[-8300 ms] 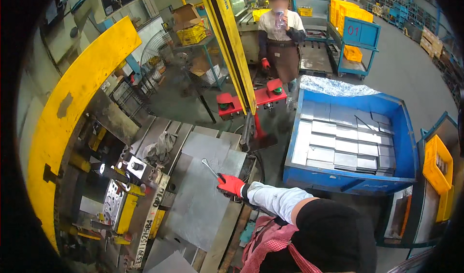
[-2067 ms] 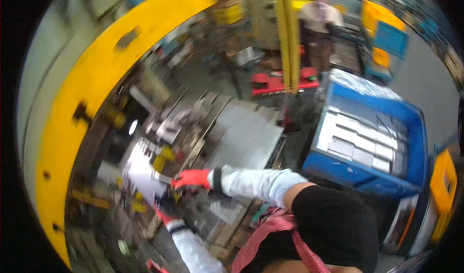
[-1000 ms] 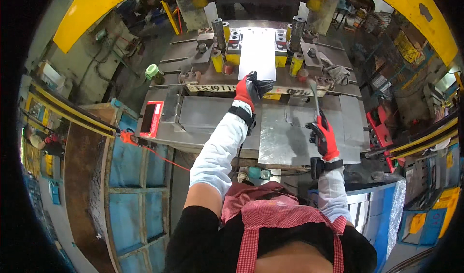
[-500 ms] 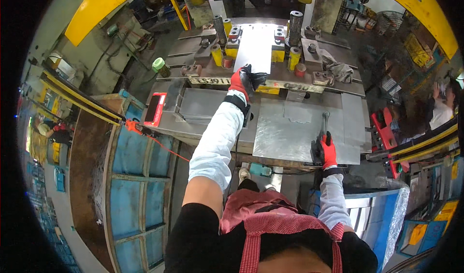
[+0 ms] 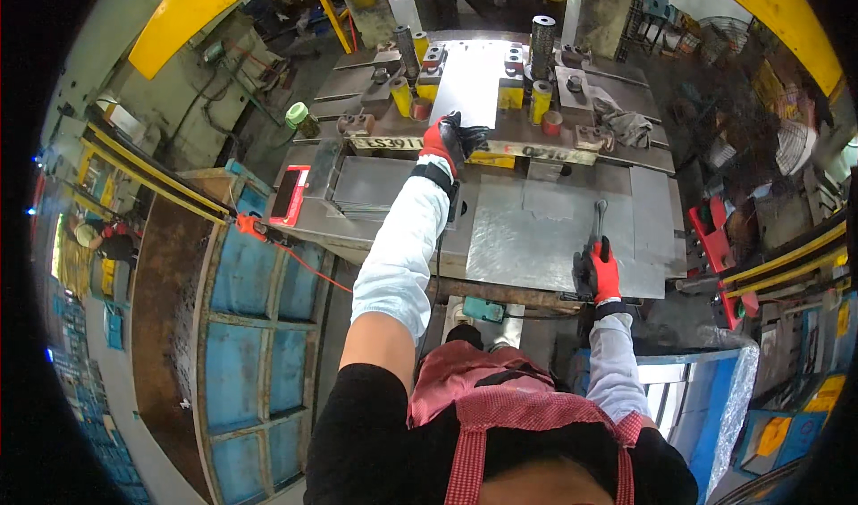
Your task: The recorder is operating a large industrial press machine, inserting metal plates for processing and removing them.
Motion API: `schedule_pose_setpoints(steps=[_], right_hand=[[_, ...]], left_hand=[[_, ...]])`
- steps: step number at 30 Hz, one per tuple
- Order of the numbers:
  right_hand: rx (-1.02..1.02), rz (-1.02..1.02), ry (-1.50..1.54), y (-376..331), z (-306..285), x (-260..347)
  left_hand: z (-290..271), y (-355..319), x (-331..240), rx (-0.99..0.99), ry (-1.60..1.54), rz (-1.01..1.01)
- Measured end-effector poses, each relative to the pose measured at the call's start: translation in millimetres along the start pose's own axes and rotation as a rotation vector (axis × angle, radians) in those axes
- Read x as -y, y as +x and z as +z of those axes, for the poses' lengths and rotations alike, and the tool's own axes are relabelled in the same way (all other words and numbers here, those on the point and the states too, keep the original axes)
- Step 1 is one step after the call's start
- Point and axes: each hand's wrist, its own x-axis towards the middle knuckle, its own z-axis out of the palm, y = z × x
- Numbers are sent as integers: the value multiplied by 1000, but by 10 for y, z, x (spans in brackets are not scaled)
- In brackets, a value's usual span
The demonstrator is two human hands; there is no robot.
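Observation:
My left hand point(image 5: 453, 138), in a red and black glove, is closed on the near edge of a bright flat metal sheet point(image 5: 469, 80). That sheet lies between the posts and blocks of a press die point(image 5: 429, 145). Lower right, my right hand point(image 5: 601, 271), gloved alike, is closed round a slim metal tool with a rounded end point(image 5: 600, 214); its exact kind is unclear. The tool lies over a wide grey metal sheet point(image 5: 518, 250) on the table, and part of it is hidden by the glove.
Stacked metal sheets point(image 5: 371, 181) sit left of my left forearm, beside a red-framed flat object point(image 5: 289, 197). A narrower sheet point(image 5: 651, 206) and a grey rag point(image 5: 626, 125) are right. Yellow-black bars point(image 5: 156, 174) flank both sides. A blue-panelled frame point(image 5: 237, 362) stands left.
The view has shifted slightly. My left hand and the bright sheet sit a little further left in the picture. Both hands keep their grips, and a shoe below the table has gone from sight.

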Motion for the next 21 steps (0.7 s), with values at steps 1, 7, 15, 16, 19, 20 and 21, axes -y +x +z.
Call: schedule_pose_setpoints(steps=[1, 7, 15, 16, 19, 20, 21], right_hand=[[-1, 52, -9, -59, 89, 111], [-14, 54, -68, -3, 10, 52], [-30, 133, 33, -126, 157, 191], [-34, 84, -28, -85, 117, 144], [-28, 10, -146, 44, -31, -19], [-19, -13, -202, 80, -87, -71], [-19, -12, -203, 78, -76, -76]], left_hand=[[-40, -10, -9, -7, 0, 1], [-48, 48, 40, 21, 5, 43], [-128, 51, 38, 37, -33, 14], [-106, 46, 44, 41, -34, 11], [-65, 48, 39, 75, -63, 31], [-49, 58, 37, 53, -61, 2], [-57, 58, 32, 26, -58, -25]])
